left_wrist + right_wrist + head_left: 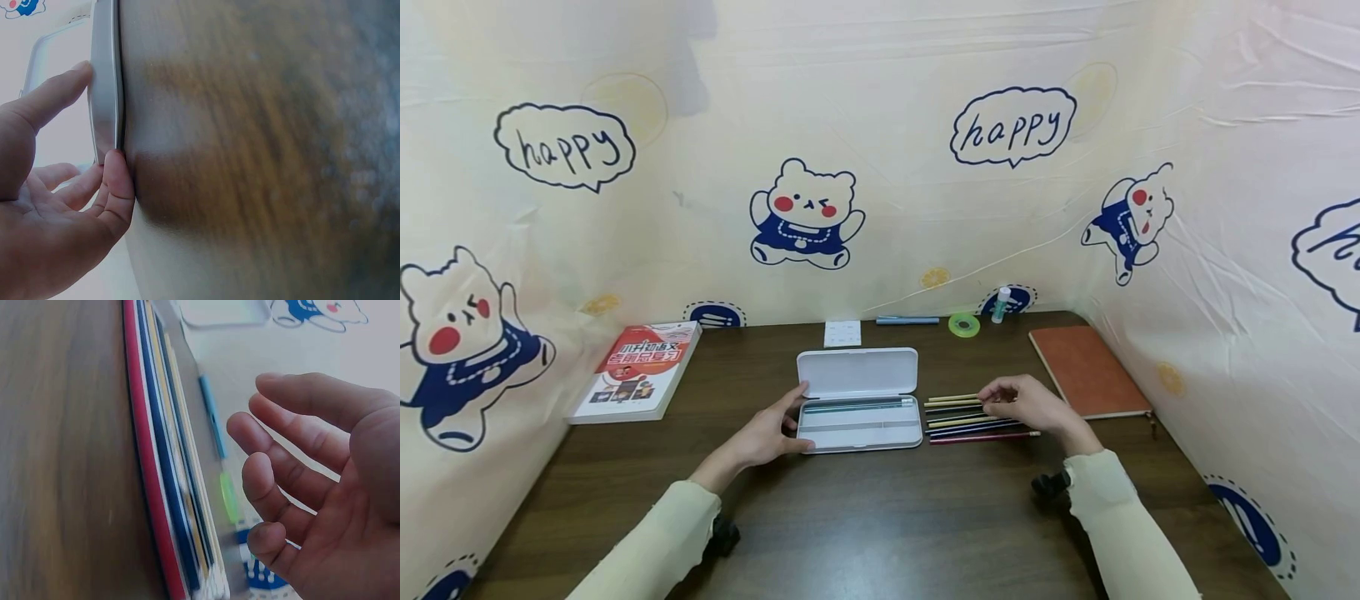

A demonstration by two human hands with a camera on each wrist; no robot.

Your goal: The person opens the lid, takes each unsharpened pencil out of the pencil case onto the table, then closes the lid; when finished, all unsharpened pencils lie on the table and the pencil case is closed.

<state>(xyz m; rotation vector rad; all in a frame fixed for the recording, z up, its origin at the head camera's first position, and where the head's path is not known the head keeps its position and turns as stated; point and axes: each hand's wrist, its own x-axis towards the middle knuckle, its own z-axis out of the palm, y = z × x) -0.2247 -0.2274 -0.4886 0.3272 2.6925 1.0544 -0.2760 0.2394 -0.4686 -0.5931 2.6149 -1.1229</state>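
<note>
A white pencil case [859, 433] lies open in the middle of the dark wooden table [880, 517], lid [857, 372] folded back, with a dark pencil [857, 406] inside. My left hand [792, 417] rests against the case's left end. Its index finger [59, 94] and thumb [117, 181] touch the case's edge [105, 94]. Several coloured pencils [958, 419] lie side by side just right of the case. My right hand [1003, 398] hovers over the pencils [165, 462] with relaxed fingers [281, 444] spread, holding nothing.
A red-and-white book [638, 367] lies at the left, an orange notebook [1086, 371] at the right. Along the back edge sit a white note [842, 333], a blue pen [907, 320], a green tape roll [964, 325] and a small bottle [1002, 304]. Printed cloth walls enclose three sides.
</note>
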